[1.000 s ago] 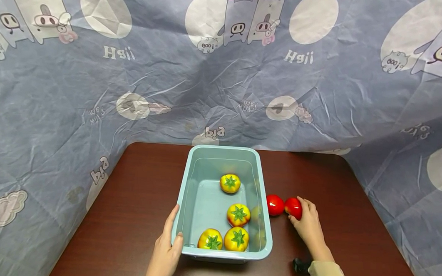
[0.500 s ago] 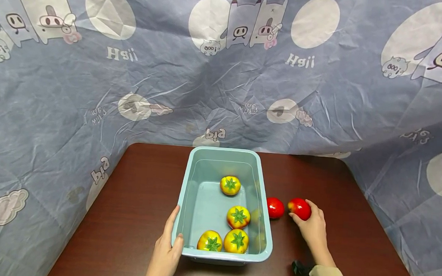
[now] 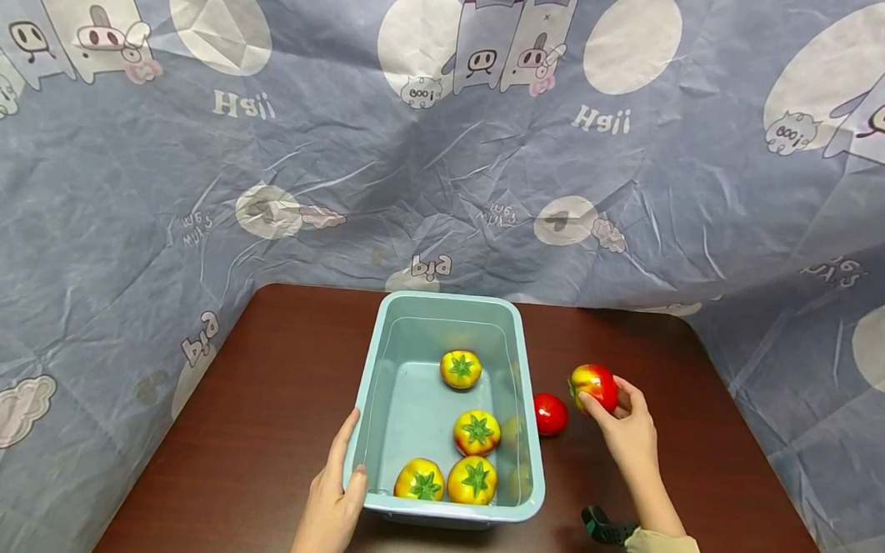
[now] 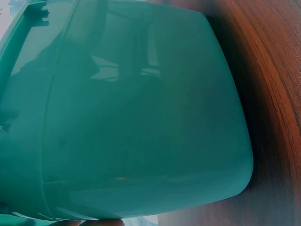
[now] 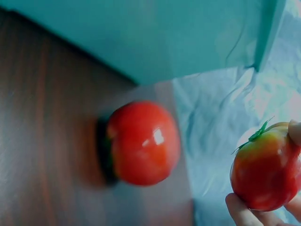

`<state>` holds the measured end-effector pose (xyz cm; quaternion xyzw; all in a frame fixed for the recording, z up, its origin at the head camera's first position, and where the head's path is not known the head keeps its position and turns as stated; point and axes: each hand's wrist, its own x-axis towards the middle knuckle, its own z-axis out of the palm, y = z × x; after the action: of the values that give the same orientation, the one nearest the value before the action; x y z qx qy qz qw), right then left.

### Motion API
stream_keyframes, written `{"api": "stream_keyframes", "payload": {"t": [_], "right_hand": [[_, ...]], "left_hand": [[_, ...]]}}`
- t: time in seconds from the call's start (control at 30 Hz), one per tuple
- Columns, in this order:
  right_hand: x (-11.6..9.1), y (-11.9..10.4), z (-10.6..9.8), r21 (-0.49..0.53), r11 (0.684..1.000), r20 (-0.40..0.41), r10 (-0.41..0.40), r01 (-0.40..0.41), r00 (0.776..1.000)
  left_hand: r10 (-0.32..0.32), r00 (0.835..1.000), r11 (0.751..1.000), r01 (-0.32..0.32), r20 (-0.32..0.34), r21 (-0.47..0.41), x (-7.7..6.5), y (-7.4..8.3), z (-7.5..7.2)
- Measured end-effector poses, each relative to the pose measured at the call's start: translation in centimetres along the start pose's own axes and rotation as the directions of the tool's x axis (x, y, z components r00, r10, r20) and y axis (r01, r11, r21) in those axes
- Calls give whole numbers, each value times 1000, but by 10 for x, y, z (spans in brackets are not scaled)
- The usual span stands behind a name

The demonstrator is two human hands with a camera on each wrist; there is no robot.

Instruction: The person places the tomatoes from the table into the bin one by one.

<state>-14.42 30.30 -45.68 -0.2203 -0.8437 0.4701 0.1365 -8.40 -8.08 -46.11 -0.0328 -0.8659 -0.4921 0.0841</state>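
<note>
A red and yellow tomato (image 3: 594, 388) with a green leafy top is held up off the table by my right hand (image 3: 632, 428), which pinches it between thumb and fingers. In the right wrist view the held tomato (image 5: 266, 170) is tilted, its leaves to the upper left. Below it, a second red tomato (image 3: 550, 415) lies leaf side down beside the bin's right wall. My left hand (image 3: 335, 496) holds the near left corner of the light blue-green bin (image 3: 367, 373). Several tomatoes (image 3: 477, 432) rest leaf side up inside that bin.
The dark brown wooden table (image 3: 295, 369) carries the bin near its middle. A black strap-like object (image 3: 604, 527) shows by the right wrist. Grey-blue printed cloth (image 3: 358, 163) hangs behind and at both sides of the table.
My right hand has drawn the tomato away from the other red one, then lifted it off the table and turned its leaves leftward. The left hand and bin stay in place.
</note>
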Motion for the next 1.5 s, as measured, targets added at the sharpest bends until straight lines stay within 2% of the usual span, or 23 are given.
{"api": "stream_keyframes", "payload": {"t": [0.4,0.67,0.87,1.23,1.33,1.43,1.5], "right_hand": [[-23,-61,-6,163,985,123,-76,56,989],[-39,-88,-4,275,958,209,-145,84,967],[-52,-98,8,298,945,275,-222,137,936],[-74,-106,35,222,938,368,-332,265,869],[-78,-107,42,208,933,376,-353,293,857],[-82,-107,47,177,917,373,-398,357,838],[-84,-108,51,148,896,369,-443,420,817]], "left_hand": [[8,1000,1000,-8,-5,-2,0,0,-1],[1,1000,1000,-1,-3,-7,0,0,-1],[-1,1000,1000,1,-1,-3,0,0,-1],[-3,1000,1000,3,-1,-11,-1,-1,0],[-3,1000,1000,3,-2,-9,-1,-1,-1],[-1,1000,1000,1,-4,-8,-1,-1,-1],[0,1000,1000,0,-6,-7,-1,-1,-1]]}}
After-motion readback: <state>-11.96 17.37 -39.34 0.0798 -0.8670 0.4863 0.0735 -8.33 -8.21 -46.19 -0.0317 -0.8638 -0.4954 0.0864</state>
